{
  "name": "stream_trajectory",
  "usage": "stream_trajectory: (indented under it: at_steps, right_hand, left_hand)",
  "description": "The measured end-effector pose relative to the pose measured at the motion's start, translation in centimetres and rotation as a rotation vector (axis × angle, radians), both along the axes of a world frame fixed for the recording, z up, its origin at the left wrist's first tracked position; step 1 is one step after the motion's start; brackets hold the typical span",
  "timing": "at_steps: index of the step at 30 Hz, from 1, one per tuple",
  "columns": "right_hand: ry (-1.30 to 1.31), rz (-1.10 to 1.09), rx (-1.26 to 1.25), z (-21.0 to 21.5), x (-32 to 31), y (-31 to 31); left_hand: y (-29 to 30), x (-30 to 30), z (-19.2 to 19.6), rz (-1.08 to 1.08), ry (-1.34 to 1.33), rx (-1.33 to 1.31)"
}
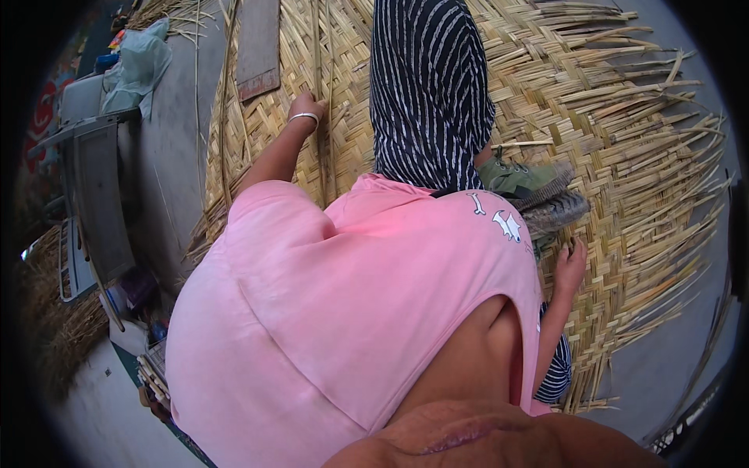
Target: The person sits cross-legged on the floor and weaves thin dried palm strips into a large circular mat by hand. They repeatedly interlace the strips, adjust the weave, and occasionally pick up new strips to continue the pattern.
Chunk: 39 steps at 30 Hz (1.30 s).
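A large mat of woven pale reed strips (616, 148) lies on the floor under me, with loose ends fraying along its right side. At the upper left, my left hand (308, 108), with a white bangle on the wrist, is closed around a long reed strip (316, 58) that runs up over the mat. My right hand (570, 267) rests on the weave beside the green shoes (524, 178), its fingers stretched out and holding nothing visible. A flat wooden board (258, 48) lies on the mat beyond my left hand.
To the left stands a dark chair (100, 183), with a pale green plastic bag (139, 66) behind it. Loose reeds (168, 17) lie on the grey floor at the far left. A bundle of short sticks (153, 380) is at the lower left.
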State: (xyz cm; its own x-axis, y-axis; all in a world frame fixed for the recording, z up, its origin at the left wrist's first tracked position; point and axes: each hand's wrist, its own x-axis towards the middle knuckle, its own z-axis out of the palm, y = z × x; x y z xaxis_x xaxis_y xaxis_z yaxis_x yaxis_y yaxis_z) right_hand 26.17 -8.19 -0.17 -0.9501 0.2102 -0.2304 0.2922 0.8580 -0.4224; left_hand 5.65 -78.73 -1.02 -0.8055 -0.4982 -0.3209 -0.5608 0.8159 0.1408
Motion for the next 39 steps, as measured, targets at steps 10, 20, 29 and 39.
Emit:
stream_trajectory:
  at_steps: [10,20,29,39]
  right_hand:
    - [0.071,-0.096,-0.057,-2.7,1.7,2.0]
    - [0.047,-0.173,-0.133,-1.6,0.8,1.0]
    - [0.099,-0.165,-0.101,-3.1,1.4,1.7]
    - [0.068,-0.242,-0.239,-3.7,1.2,2.0]
  left_hand:
    - [-3.5,-3.4,1.3,0.433,0.164,0.861]
    - [1.3,-1.8,1.7,-0.049,0.186,-0.255]
    - [-1.5,-5.7,0.0,0.091,0.006,0.244]
    - [10.8,-27.1,26.5,-0.122,0.809,1.009]
